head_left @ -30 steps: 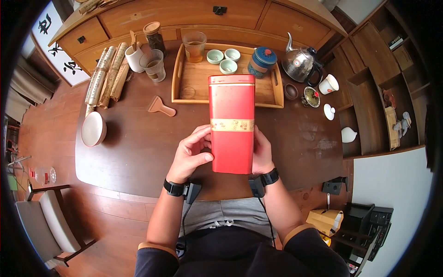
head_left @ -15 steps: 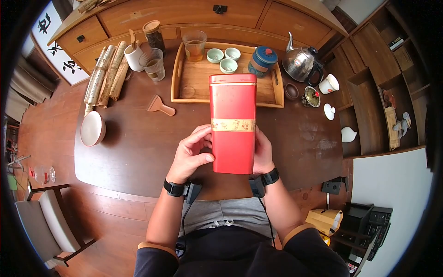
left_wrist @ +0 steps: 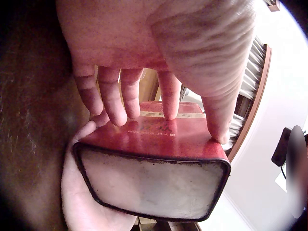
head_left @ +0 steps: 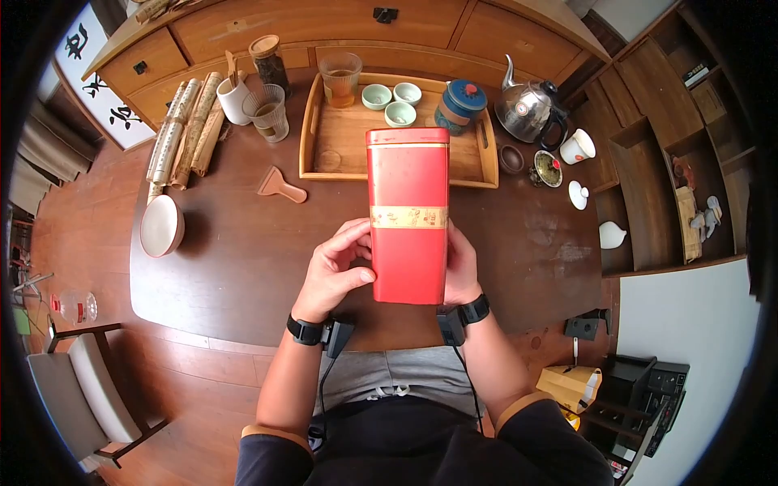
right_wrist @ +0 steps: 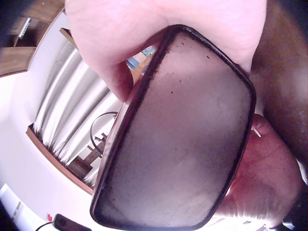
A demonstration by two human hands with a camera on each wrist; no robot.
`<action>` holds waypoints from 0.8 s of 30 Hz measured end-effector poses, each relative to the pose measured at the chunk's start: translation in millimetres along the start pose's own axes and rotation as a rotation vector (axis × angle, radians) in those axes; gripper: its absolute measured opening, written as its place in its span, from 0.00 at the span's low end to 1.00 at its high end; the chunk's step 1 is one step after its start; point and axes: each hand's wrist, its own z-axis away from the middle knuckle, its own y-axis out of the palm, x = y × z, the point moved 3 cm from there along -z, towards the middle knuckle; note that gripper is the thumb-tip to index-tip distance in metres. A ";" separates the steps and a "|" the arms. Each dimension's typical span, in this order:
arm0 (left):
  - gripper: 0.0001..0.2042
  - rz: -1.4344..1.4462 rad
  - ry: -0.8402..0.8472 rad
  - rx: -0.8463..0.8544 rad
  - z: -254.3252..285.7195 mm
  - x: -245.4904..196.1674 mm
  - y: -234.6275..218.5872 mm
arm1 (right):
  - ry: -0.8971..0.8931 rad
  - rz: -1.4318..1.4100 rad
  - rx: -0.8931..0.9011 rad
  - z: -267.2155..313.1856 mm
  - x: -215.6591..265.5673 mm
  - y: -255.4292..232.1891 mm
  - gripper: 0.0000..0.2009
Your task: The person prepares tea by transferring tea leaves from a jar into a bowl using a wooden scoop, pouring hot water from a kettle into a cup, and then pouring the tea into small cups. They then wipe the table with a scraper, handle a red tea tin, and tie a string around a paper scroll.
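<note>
A tall red tin [head_left: 408,178] with a gold printed band is held upright in front of the body, above the near part of the table. From the left, my left hand [head_left: 334,271] grips it, fingertips on its side and thumb at the lower front edge. My right hand [head_left: 463,271] holds the opposite side, its fingers partly hidden behind the tin in the head view. Both wrist views show the tin's pale, dark-rimmed base [left_wrist: 154,185]. The lid [head_left: 408,136] sits on top.
Behind the tin stands a wooden tray [head_left: 340,172] with pale green cups [head_left: 399,114], a glass pitcher [head_left: 340,85] and a blue jar [head_left: 462,105]. A kettle [head_left: 523,113] is at right. A bowl [head_left: 163,227], bamboo scrolls [head_left: 182,134] and a brown scraper-shaped tool [head_left: 282,186] lie left.
</note>
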 end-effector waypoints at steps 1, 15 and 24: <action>0.38 0.001 0.001 0.000 0.1 0.3 -0.2 | 0.001 0.004 -0.001 0.1 0.0 -0.4 0.22; 0.38 0.015 -0.020 -0.008 -0.4 -3.3 3.4 | -0.007 0.035 -0.005 0.9 -0.4 6.0 0.23; 0.38 0.013 -0.027 -0.002 -0.6 -3.7 3.2 | -0.013 0.058 -0.030 0.5 -0.3 4.6 0.23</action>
